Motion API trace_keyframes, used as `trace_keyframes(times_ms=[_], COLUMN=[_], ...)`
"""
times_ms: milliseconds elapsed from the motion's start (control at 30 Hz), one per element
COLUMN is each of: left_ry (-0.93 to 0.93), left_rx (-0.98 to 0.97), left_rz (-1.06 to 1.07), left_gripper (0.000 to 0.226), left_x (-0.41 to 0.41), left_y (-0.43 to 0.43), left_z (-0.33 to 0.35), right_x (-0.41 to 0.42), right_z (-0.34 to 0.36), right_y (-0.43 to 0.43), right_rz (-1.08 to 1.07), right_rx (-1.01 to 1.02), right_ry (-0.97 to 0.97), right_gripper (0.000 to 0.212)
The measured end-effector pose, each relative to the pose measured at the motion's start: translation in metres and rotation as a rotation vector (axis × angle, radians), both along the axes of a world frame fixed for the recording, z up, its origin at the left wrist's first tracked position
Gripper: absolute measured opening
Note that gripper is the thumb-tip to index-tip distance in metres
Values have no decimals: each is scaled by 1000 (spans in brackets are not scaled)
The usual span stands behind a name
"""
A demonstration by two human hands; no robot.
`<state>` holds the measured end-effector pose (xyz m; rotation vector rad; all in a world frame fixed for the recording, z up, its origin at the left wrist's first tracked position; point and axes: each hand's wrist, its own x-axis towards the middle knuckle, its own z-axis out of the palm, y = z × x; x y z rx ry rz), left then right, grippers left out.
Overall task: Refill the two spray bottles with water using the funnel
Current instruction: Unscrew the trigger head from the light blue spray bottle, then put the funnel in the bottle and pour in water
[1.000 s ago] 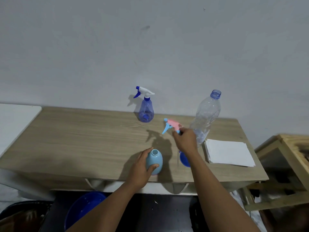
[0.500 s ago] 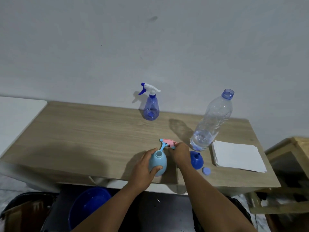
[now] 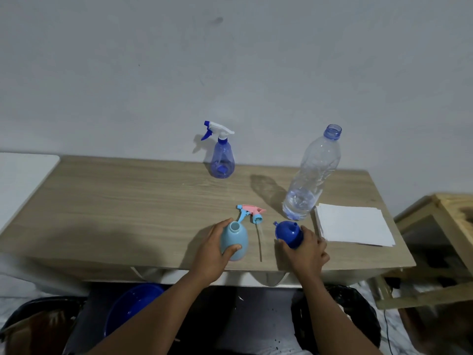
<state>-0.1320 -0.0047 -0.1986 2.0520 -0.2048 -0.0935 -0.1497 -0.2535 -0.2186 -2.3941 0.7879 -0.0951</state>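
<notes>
My left hand (image 3: 213, 254) grips a light blue spray bottle (image 3: 235, 240) that stands open-necked near the wooden table's (image 3: 133, 201) front edge. Its pink and blue spray head (image 3: 249, 213) lies on the table just behind it, its dip tube trailing toward me. My right hand (image 3: 308, 249) is closed around a dark blue funnel (image 3: 288, 233) to the right of the bottle. A second, translucent blue spray bottle (image 3: 221, 160) with a white trigger stands at the back. A clear uncapped water bottle (image 3: 311, 178) with a little water stands at the right.
A stack of white paper napkins (image 3: 353, 225) lies right of the funnel. Below the table's front edge sit a blue basin (image 3: 130, 307) and a dark bin. A wooden frame (image 3: 442, 226) stands to the right, and a white surface (image 3: 23, 180) adjoins the table's left end.
My right hand set the pink and blue spray head down behind the light blue bottle, then moved right and took hold of the funnel. My left hand stayed on the bottle.
</notes>
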Motion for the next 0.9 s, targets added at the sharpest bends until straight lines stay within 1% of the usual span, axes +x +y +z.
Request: trace_keyframes(times_ms=[100,200,267,367,433,500,667,733,833,900], left_ry=[13,15,17,25,12,-3,-18,-21,-4,7], left_rx=[-15,4,6,13,10,12,-5,-12,-16,-8], left_rz=[10,7,1,-14,-16,-18,-26,-19,-12,-18], left_gripper=[62,61,61,62,62,62,62,64,68,67], left_x=[1,0,1,1,1,1,-2,-2,-2,-2], left_y=[0,0,0,-1,-1,-1,-2,-2,-2,-2], left_z=[0,2,2,3,2,3,7,7,8,7], right_x=[11,17,12,-6,-16,-20,-12,-7,-3,-1], right_z=[-5,-4,3,19,35,52,89,100,107,106], right_y=[-6,-8,-6,5,18,30,56,63,70,72], right_rz=[22,20,23,64,89,108,250,293,348,369], right_rx=[3,7,8,34,184,331,406,412,431,452], right_ry=[53,55,-2,-155,-291,-376,-408,-410,-458,-481], right_gripper=[66,64,62,62,62,65,71,67,56,54])
